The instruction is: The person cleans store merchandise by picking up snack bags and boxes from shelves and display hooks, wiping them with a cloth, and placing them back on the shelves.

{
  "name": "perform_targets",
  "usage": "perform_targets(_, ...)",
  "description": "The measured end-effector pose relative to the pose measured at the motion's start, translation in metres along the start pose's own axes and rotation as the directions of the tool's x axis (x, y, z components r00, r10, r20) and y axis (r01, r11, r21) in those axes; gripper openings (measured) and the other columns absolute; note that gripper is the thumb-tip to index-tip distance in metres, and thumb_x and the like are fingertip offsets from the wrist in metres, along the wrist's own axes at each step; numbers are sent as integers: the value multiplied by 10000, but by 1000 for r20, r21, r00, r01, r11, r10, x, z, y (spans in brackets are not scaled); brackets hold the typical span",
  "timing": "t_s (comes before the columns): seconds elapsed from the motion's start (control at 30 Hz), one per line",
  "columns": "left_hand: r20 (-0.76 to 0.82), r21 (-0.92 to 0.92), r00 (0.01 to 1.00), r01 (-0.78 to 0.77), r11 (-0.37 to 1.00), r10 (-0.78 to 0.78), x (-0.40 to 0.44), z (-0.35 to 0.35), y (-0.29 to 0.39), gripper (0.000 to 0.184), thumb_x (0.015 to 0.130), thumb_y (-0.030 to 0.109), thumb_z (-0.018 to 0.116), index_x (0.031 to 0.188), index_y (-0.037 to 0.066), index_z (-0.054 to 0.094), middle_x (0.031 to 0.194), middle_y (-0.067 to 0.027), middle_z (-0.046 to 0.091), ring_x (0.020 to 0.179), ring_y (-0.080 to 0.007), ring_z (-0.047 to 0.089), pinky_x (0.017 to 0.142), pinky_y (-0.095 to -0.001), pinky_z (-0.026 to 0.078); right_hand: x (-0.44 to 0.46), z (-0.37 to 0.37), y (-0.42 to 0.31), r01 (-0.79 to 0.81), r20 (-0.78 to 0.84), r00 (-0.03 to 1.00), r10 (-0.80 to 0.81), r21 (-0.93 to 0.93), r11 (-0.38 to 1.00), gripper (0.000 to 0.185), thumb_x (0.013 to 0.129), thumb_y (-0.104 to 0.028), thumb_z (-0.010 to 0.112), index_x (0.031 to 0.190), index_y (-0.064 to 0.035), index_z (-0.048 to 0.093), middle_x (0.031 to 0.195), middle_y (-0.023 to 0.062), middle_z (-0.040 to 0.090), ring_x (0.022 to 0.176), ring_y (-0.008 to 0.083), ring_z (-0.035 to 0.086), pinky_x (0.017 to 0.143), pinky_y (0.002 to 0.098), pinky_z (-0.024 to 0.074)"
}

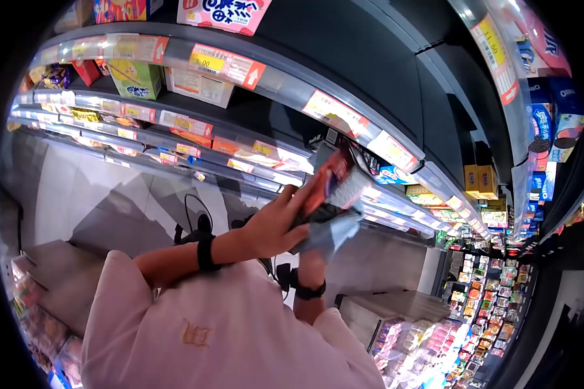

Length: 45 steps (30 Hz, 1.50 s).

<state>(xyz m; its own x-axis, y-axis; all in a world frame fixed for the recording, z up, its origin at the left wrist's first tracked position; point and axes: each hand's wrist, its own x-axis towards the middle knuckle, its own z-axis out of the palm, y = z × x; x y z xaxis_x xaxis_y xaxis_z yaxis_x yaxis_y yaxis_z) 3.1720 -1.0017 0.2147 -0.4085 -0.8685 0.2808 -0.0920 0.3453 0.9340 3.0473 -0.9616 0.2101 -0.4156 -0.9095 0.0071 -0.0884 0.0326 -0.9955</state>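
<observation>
My left hand point(276, 223) is closed around a red and dark box point(328, 185), gripping its near end just in front of the shelf edge. A light grey-blue cloth point(336, 230) is bunched against the box's lower side and blurred by motion. Beneath it, my right hand point(313, 264) holds the cloth, its fingers mostly hidden behind the folds. Directly beyond the held box, dark boxes point(363, 157) stand on the shelf under the price rail.
A curved shelf rail point(285, 91) with price tags crosses above my hands. Pink boxes point(224, 13) and a green box point(135, 79) stand on shelves at left. Blue packs point(542, 126) line the right side. Cartons point(78, 279) and a low display case point(396, 305) flank me.
</observation>
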Motion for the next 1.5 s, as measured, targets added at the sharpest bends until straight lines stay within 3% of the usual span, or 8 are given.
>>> perform_targets(0.17,135,-226,984,148,963,-119,5,-21,3,723,942,178,528,1544,80,139,1454,-218,341,1294,-416,420,1065,-414,341,-12,20,3,214,69,977,-202,-281,936,293,894,-148,566,1120,37,589,962,193,661,847,255,656,709,367,515)
perform_targets(0.27,133,-232,991,30,972,1,-3,-15,-19,698,966,255,532,1546,133,165,1282,-270,474,1123,-448,526,984,-427,406,-17,18,-9,3,176,980,97,-496,868,362,926,-16,513,1278,62,482,1222,123,596,1033,230,609,932,329,474)
perform_targets(0.43,374,-604,917,355,713,-141,-22,-20,-30,524,1055,314,385,1519,109,259,1172,-94,587,1023,-182,572,917,-298,441,-10,-18,11,-97,83,995,60,573,814,272,913,-89,583,1151,42,600,1102,111,666,931,218,643,844,300,506)
perform_targets(0.6,196,-723,896,406,559,-398,-16,-22,-28,418,1025,342,485,1327,56,439,881,43,533,730,12,469,595,-172,420,4,-17,24,-142,153,987,55,645,750,281,882,-54,594,1147,38,598,1089,107,661,929,205,635,844,302,506)
perform_targets(0.83,-225,-660,889,162,734,-398,16,-36,-51,383,960,250,613,1225,7,480,992,-25,569,871,-74,528,738,-237,484,-5,28,55,-292,470,878,88,381,877,306,838,-6,609,1142,34,595,1071,100,653,926,187,624,843,306,507)
perform_targets(1.07,-167,-512,922,222,830,-350,85,-90,-63,422,907,258,683,1232,47,517,828,13,551,716,-43,482,571,-209,401,-13,32,52,-495,633,746,208,317,809,344,795,42,624,1136,29,592,1052,93,645,923,168,612,842,309,508)
perform_targets(1.23,-91,-423,980,123,898,-177,117,-102,-72,344,886,215,710,1162,50,586,875,14,584,714,-44,481,593,-215,389,-4,26,36,48,553,824,-126,154,987,322,748,68,649,1065,15,633,1004,89,657,860,176,616,870,294,488)
perform_targets(1.5,-14,-311,976,204,928,-219,141,-92,-122,294,928,167,659,1153,-13,600,1045,-51,654,918,-112,576,813,-259,472,-6,-5,99,116,453,877,-161,126,985,337,752,17,663,1087,-10,633,1082,101,628,957,188,600,928,327,467)
